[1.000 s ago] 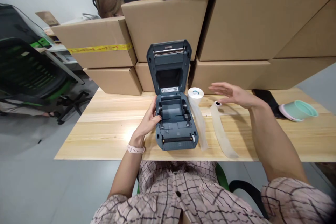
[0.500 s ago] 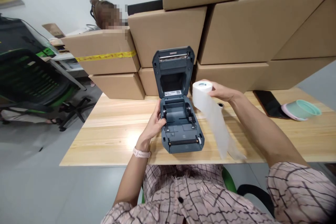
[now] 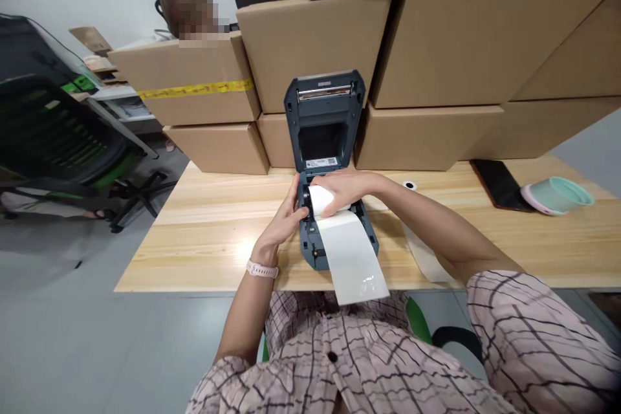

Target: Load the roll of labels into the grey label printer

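Note:
A dark grey label printer point(image 3: 306, 247) stands on the table with its lid point(image 3: 324, 118) raised. My left hand point(image 3: 285, 220) grips the printer's left side, with the thumb over the edge of the bay. Inside the bay, my right hand point(image 3: 342, 189) is closed over a white label roll point(image 3: 321, 199), covering much of it. From that roll a loose strip of labels point(image 3: 352, 259) runs forward over the printer's front and past the table edge. My right forearm hides part of a second paper strip point(image 3: 427, 260) on the table.
Cardboard boxes point(image 3: 436, 45) are stacked along the table's back. On the right lie a black phone point(image 3: 499, 184) and a mint-green cup point(image 3: 557, 195). A small white round thing with a dark centre point(image 3: 410, 185) is behind my right forearm. Another person point(image 3: 187, 10) sits beyond the boxes.
My right hand has carried the label roll left from beside the printer into its bay. The loose strip now lies over the printer's front. My left hand stays on the printer's side.

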Available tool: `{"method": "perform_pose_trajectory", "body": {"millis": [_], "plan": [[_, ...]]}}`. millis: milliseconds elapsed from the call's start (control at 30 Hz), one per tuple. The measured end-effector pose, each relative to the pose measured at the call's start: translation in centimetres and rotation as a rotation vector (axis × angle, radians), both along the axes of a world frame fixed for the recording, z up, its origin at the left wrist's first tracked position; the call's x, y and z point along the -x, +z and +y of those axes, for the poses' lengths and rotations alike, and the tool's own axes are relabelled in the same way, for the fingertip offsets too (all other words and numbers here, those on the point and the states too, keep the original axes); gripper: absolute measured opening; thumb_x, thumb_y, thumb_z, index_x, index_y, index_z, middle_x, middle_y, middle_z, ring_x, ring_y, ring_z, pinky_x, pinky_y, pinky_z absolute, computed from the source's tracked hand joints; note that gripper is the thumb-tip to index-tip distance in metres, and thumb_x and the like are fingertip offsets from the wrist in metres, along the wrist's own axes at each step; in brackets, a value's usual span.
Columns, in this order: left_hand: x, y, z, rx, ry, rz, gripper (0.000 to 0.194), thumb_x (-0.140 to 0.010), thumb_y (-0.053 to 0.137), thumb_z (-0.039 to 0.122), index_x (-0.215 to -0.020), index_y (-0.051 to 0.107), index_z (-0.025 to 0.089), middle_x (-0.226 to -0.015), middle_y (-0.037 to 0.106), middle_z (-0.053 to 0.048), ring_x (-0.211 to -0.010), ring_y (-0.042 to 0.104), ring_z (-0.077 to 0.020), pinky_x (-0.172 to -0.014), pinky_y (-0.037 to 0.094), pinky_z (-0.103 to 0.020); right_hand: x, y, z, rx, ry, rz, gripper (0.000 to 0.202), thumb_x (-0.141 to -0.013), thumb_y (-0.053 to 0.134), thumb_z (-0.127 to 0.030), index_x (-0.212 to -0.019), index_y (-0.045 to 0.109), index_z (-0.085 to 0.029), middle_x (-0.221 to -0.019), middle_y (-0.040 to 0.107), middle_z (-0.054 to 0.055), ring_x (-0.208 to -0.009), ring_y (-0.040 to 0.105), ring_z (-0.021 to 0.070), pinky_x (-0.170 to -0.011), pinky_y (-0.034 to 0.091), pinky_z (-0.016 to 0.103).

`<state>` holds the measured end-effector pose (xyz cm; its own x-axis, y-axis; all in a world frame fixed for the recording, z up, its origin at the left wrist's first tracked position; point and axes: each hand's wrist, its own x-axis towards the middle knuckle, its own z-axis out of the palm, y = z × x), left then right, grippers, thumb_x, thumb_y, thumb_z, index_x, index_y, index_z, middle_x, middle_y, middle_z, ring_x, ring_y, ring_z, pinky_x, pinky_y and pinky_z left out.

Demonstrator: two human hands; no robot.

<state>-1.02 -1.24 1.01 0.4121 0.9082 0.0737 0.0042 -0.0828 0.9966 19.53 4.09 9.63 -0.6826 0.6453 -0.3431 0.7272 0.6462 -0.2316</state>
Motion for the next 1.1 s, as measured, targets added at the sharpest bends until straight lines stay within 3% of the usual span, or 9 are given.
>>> {"method": "perform_pose_trajectory", "body": {"millis": [100,200,333,433,533,733,933,1100], "plan": [[0.0,-0.2,0.1,-0.018,-0.001,0.012,0.098,-0.084,0.064,0.027,-0.166,0.011,0.024,-0.175,0.006,-0.001,-0.162,0.006,-0.0252,-0.133,0.010,-0.039,-0.2,-0.9,-0.2,0.002,-0.018,-0.005,0.076,-0.081,0.069,-0.061,-0.139,0.053,-0.013,-0.124,0.070,0.019,-0.111,0.067,0.0382,-0.089,0.050,0.045],[0.0,-0.4,0.2,-0.037,0.002,0.022,0.096,-0.085,0.064,0.028,-0.166,0.013,0.026,-0.175,0.008,0.000,-0.162,0.007,-0.0254,-0.133,0.010,-0.039,-1.3,-1.0,-2.0,-0.090,0.020,0.173,0.073,-0.090,0.063,-0.058,-0.147,0.049,-0.014,-0.141,0.061,0.020,-0.128,0.058,0.0376,-0.102,0.046,0.050],[-0.1,-0.9,0.2,-0.063,0.007,-0.006,0.092,-0.086,0.064,0.028,-0.165,0.017,0.026,-0.175,0.010,-0.001,-0.162,0.009,-0.0237,-0.133,0.009,-0.038,-3.5,-0.7,-7.1,-0.157,0.071,0.395,0.055,-0.103,0.049,-0.050,-0.148,0.052,-0.020,-0.153,0.054,0.014,-0.139,0.050,0.0304,-0.113,0.042,0.049],[-0.1,-1.2,0.2,-0.078,0.017,-0.029,0.090,-0.087,0.066,0.031,-0.165,0.020,0.025,-0.175,0.012,-0.002,-0.162,0.011,-0.0233,-0.133,0.009,-0.038,-4.4,-1.3,-11.3,-0.098,0.070,0.370,0.053,-0.104,0.045,-0.054,-0.150,0.052,-0.028,-0.161,0.046,0.006,-0.149,0.042,0.0273,-0.120,0.039,0.049],[-0.1,-1.1,0.2,-0.070,0.013,-0.034,0.090,-0.087,0.068,0.033,-0.164,0.022,0.027,-0.174,0.013,-0.001,-0.162,0.013,-0.0238,-0.133,0.009,-0.039,-4.4,-2.7,-13.7,-0.102,0.043,0.337,0.060,-0.102,0.047,-0.059,-0.153,0.049,-0.028,-0.166,0.039,0.004,-0.154,0.035,0.0281,-0.123,0.037,0.053],[-0.2,-0.6,-0.3,-0.045,0.027,-0.031,0.086,-0.088,0.068,0.034,-0.163,0.025,0.027,-0.174,0.015,-0.002,-0.161,0.015,-0.0251,-0.133,0.012,-0.040,-2.9,-5.3,-15.3,-0.306,-0.002,0.368,0.069,-0.097,0.054,-0.061,-0.153,0.047,-0.022,-0.165,0.039,0.011,-0.155,0.033,0.0324,-0.123,0.038,0.058],[-0.4,0.1,-0.3,-0.028,0.052,0.004,0.084,-0.087,0.067,0.032,-0.162,0.030,0.025,-0.174,0.019,-0.004,-0.161,0.018,-0.0268,-0.133,0.014,-0.041,-2.3,-6.2,-16.1,-0.419,-0.002,0.382,0.072,-0.096,0.056,-0.061,-0.150,0.048,-0.015,-0.164,0.041,0.015,-0.156,0.031,0.0334,-0.120,0.043,0.057],[-2.0,1.3,-3.9,0.006,0.198,-0.032,0.088,-0.091,0.067,0.038,-0.164,0.020,0.023,-0.174,0.017,-0.006,-0.161,0.017,-0.0265,-0.132,0.017,-0.040,-2.4,-6.5,-16.2,-0.410,-0.022,0.408,0.074,-0.095,0.060,-0.058,-0.153,0.045,-0.014,-0.164,0.040,0.016,-0.157,0.029,0.0319,-0.122,0.040,0.055]]}}
